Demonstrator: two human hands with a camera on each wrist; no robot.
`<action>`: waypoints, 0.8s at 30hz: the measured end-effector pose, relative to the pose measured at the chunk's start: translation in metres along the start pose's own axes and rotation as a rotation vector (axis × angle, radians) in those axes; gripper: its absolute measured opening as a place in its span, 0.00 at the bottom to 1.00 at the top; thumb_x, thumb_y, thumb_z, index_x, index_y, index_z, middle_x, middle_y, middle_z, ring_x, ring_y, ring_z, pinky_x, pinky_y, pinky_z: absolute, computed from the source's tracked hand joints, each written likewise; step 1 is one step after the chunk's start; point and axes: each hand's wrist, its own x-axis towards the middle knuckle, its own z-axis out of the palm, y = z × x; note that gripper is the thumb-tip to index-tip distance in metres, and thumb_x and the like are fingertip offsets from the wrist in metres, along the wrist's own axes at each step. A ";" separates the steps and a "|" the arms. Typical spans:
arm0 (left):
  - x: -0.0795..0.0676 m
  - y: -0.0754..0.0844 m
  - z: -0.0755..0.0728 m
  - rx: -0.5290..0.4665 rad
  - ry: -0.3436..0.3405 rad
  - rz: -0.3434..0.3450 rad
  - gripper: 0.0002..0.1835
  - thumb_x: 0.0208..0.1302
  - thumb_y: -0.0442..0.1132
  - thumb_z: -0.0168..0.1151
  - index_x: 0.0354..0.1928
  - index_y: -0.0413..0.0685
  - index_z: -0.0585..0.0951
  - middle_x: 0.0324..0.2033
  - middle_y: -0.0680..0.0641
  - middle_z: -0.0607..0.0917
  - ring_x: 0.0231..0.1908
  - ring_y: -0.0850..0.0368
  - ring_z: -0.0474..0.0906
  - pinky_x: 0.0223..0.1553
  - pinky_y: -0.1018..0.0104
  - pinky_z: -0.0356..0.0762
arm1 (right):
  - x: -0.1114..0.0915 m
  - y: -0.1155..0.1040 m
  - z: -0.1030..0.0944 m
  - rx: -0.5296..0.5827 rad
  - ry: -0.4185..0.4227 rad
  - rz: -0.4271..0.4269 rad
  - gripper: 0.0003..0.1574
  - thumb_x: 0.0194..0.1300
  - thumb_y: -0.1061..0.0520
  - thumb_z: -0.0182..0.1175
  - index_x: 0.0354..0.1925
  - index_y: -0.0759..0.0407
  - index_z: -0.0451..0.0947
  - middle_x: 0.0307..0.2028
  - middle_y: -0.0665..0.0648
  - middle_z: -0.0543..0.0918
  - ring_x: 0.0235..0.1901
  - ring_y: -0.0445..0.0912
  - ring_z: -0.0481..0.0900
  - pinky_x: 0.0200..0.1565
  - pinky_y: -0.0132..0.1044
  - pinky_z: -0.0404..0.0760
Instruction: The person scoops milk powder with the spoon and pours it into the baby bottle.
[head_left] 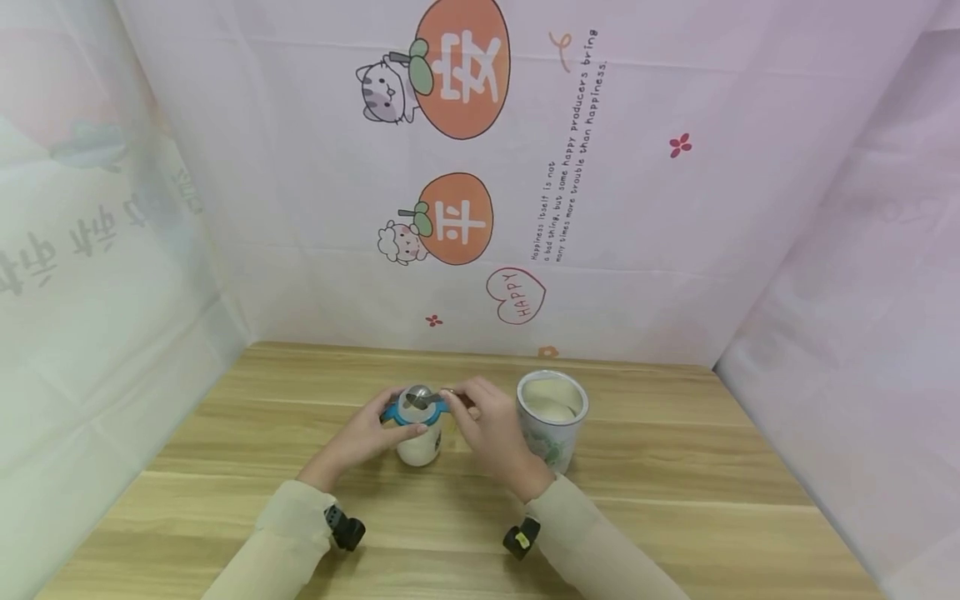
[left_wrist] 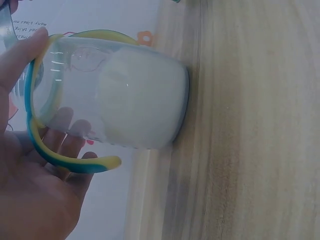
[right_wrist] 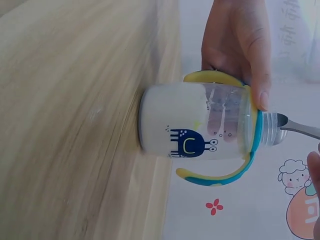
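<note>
A clear baby bottle (head_left: 418, 450) stands upright on the table, its collar and two handles blue and yellow. White contents fill a bit over half of it in the left wrist view, and a dark blue cartoon animal marks its side in the right wrist view. My left hand (head_left: 366, 437) grips the bottle round its collar, thumb on the near side and fingers behind. Between thumb and fingers, my right hand (head_left: 491, 427) pinches the handle of a metal spoon (right_wrist: 299, 128). The spoon's bowl lies at the bottle's open mouth.
Just right of my right hand stands a white canister (head_left: 551, 437) with a green floral print, its top open and pale cream inside. The wood-grain table (head_left: 675, 517) ends at a printed cloth backdrop (head_left: 637, 250), with cloth on both sides too.
</note>
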 end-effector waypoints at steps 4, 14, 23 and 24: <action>0.001 0.000 -0.001 -0.019 -0.008 0.005 0.42 0.59 0.55 0.74 0.72 0.55 0.67 0.64 0.46 0.75 0.65 0.41 0.68 0.62 0.39 0.68 | 0.003 0.001 0.001 0.013 0.035 0.074 0.05 0.71 0.59 0.63 0.39 0.60 0.83 0.33 0.52 0.85 0.31 0.40 0.82 0.35 0.26 0.82; 0.001 0.001 -0.001 -0.025 -0.009 0.015 0.42 0.58 0.54 0.75 0.72 0.56 0.66 0.65 0.46 0.73 0.67 0.41 0.66 0.64 0.36 0.64 | 0.008 0.003 0.000 0.172 0.081 0.326 0.11 0.73 0.53 0.61 0.35 0.56 0.83 0.23 0.47 0.80 0.22 0.40 0.76 0.23 0.30 0.75; 0.000 0.002 -0.001 -0.017 -0.014 0.040 0.41 0.59 0.53 0.74 0.71 0.55 0.66 0.65 0.46 0.74 0.68 0.41 0.65 0.65 0.33 0.59 | 0.014 -0.002 -0.006 0.232 0.086 0.423 0.10 0.72 0.52 0.63 0.36 0.55 0.84 0.23 0.47 0.80 0.22 0.41 0.74 0.22 0.30 0.71; 0.000 0.003 -0.001 -0.015 -0.014 0.041 0.41 0.59 0.53 0.74 0.72 0.55 0.66 0.65 0.46 0.74 0.68 0.41 0.65 0.65 0.32 0.58 | 0.015 -0.003 -0.007 0.235 0.087 0.432 0.09 0.72 0.53 0.63 0.36 0.56 0.84 0.22 0.48 0.80 0.22 0.41 0.74 0.22 0.30 0.71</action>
